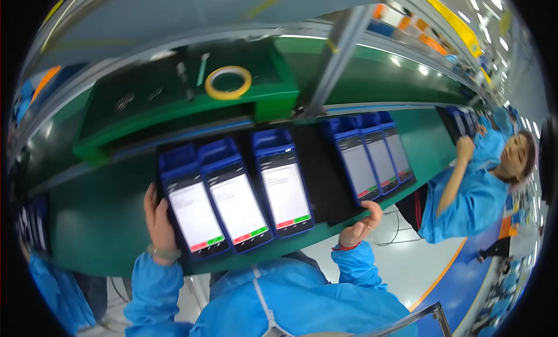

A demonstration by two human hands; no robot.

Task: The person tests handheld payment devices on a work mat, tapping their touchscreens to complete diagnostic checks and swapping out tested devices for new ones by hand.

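Three blue handheld payment terminals lie face up in front of me, their lit white screens showing a red and a green button: a left one (195,212), a middle one (237,203) and one slightly apart (285,188). My left hand (159,223) rests along the outer edge of the left one, fingers stretched out. A second group of three similar terminals (361,165), with dimmer screens, lies to the right. My right hand (357,225) is by the near end of that group, fingers loosely bent, with nothing visible in it; contact is unclear.
The terminals lie on black mats (325,191) on a green bench (99,220). Behind them, a raised green shelf (168,98) bears a yellow tape roll (228,83) and small tools. A metal post (340,58) stands at the back. A co-worker (474,183) in blue works at the right.
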